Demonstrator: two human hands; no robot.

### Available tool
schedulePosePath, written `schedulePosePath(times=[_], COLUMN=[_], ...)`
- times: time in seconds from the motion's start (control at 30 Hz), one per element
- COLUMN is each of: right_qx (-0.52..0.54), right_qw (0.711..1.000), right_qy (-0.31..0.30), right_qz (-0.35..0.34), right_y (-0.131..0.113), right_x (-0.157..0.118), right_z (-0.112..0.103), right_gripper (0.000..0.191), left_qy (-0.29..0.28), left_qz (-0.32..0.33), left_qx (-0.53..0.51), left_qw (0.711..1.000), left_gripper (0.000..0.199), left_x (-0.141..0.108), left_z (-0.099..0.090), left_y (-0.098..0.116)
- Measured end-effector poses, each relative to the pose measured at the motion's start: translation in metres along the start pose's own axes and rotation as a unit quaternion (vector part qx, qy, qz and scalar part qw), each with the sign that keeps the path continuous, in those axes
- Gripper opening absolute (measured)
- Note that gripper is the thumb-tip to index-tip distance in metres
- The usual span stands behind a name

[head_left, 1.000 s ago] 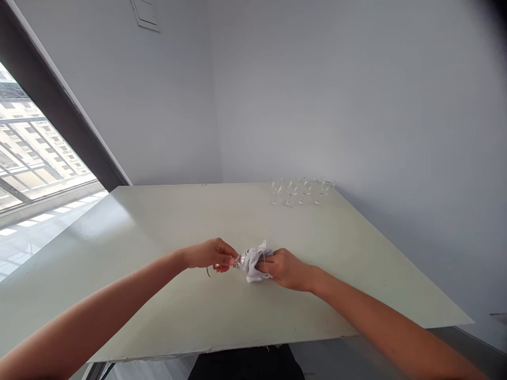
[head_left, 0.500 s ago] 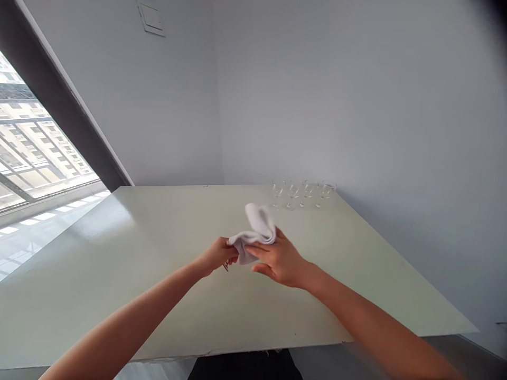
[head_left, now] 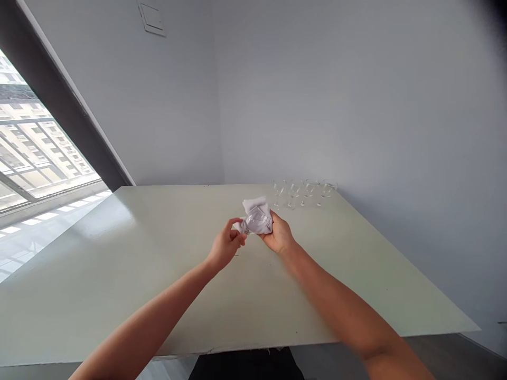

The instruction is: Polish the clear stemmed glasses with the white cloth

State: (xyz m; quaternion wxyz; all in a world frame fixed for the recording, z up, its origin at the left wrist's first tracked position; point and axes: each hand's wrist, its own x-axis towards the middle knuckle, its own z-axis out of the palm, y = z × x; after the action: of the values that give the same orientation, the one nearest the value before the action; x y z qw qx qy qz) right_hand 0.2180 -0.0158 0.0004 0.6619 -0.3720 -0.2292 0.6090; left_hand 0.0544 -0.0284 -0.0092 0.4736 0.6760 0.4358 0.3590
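A clear glass (head_left: 258, 220) lies tilted on a white cloth (head_left: 255, 203) above the middle of the table. My left hand (head_left: 229, 241) pinches the stem end of the glass, together with a corner of the cloth. From the right, my right hand (head_left: 278, 232) cups the cloth beneath and around the bowl, its fingers partly hidden behind the cloth.
Several stemmed glasses (head_left: 294, 191) stand at the back right of the pale table (head_left: 178, 295). Grey walls rise behind and to the right. A window is at the left.
Both hands have moved slightly up and away from me. My right hand has turned from lying over the cloth to cupping it from below, and the glass bowl now shows.
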Motion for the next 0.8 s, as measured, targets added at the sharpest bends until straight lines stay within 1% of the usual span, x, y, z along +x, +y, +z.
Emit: schedulePosePath(times=[0.07, 0.1, 0.17, 0.27, 0.33, 0.43, 0.5, 0.57, 0.6, 0.67, 0.7, 0.73, 0.77, 0.8], right_qx=[0.049, 0.050, 0.012, -0.072, -0.110, -0.127, -0.138, -0.152, -0.157, -0.148, -0.135, -0.117, -0.094, -0.070], right_qw=[0.999, 0.999, 0.998, 0.991, 0.987, 0.988, 0.987, 0.985, 0.985, 0.986, 0.988, 0.988, 0.987, 0.985], right_qy=[0.003, -0.005, -0.017, 0.014, 0.021, 0.000, 0.000, 0.009, 0.004, -0.034, -0.064, -0.099, -0.132, -0.157], right_qz=[-0.006, -0.016, -0.058, -0.114, -0.116, -0.088, -0.077, -0.078, -0.077, -0.062, -0.047, -0.025, 0.002, 0.031], right_y=[0.011, 0.016, 0.025, 0.038, 0.045, 0.049, 0.046, 0.040, 0.036, 0.029, 0.027, 0.026, 0.026, 0.026], right_x=[-0.002, -0.004, -0.005, -0.003, 0.000, 0.006, 0.012, 0.019, 0.022, 0.028, 0.030, 0.030, 0.030, 0.030], right_z=[0.009, 0.013, 0.019, 0.021, 0.019, 0.011, 0.004, -0.004, -0.008, -0.013, -0.015, -0.016, -0.017, -0.018], right_gripper=[0.014, 0.014, 0.017, 0.020, 0.022, 0.027, 0.029, 0.033, 0.034, 0.036, 0.036, 0.036, 0.035, 0.034], left_qy=[0.036, 0.053, 0.090, 0.145, 0.171, 0.181, 0.177, 0.184, 0.196, 0.206, 0.187, 0.146, 0.085, 0.015], left_qz=[-0.010, -0.014, -0.015, -0.013, -0.016, -0.011, -0.002, 0.013, 0.019, 0.023, 0.019, 0.011, -0.001, -0.017], left_qx=[-0.038, -0.046, -0.042, -0.020, -0.021, -0.012, 0.024, 0.068, 0.081, 0.061, 0.021, -0.037, -0.107, -0.180], left_qw=[0.999, 0.997, 0.995, 0.989, 0.985, 0.983, 0.984, 0.980, 0.977, 0.976, 0.982, 0.989, 0.991, 0.983], left_gripper=[0.054, 0.056, 0.056, 0.053, 0.052, 0.052, 0.047, 0.038, 0.036, 0.041, 0.047, 0.052, 0.055, 0.056], left_x=[0.010, 0.015, 0.027, 0.043, 0.050, 0.053, 0.051, 0.049, 0.049, 0.051, 0.053, 0.056, 0.058, 0.061], left_z=[0.008, 0.012, 0.020, 0.030, 0.037, 0.042, 0.040, 0.032, 0.027, 0.016, 0.011, 0.006, 0.003, 0.000], left_y=[-0.003, -0.004, -0.006, -0.009, -0.013, -0.020, -0.022, -0.021, -0.020, -0.016, -0.013, -0.011, -0.009, -0.008])
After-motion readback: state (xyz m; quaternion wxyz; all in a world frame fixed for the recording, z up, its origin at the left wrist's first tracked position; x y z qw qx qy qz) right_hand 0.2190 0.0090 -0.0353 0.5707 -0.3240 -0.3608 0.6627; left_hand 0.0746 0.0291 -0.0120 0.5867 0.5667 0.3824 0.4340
